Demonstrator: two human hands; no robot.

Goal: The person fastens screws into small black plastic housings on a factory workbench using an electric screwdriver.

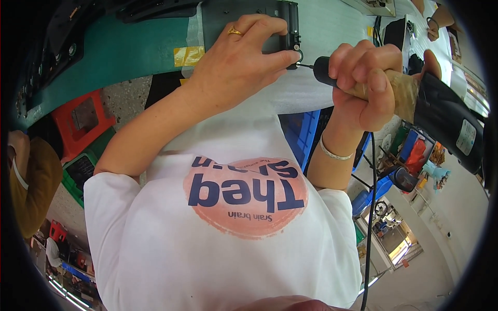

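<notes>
My right hand [363,78] is wrapped round a power screwdriver [441,111], which has a black body and a tan taped grip. Its thin bit points left and meets the edge of a flat black device [223,20] on the bench. My left hand [238,57], with a gold ring, lies over that device. Its index finger and thumb are bent round the raised right edge, the thumb close to the screwdriver bit. The other fingers are partly hidden. Whether a screw sits under the bit is too small to tell.
A green mat [129,49] covers the bench at left, with large black parts [57,46] on it. A black cable [370,217] hangs at my right. Below the bench stand a red stool [85,122] and a blue crate [303,135]. Another person's arm [33,181] is at far left.
</notes>
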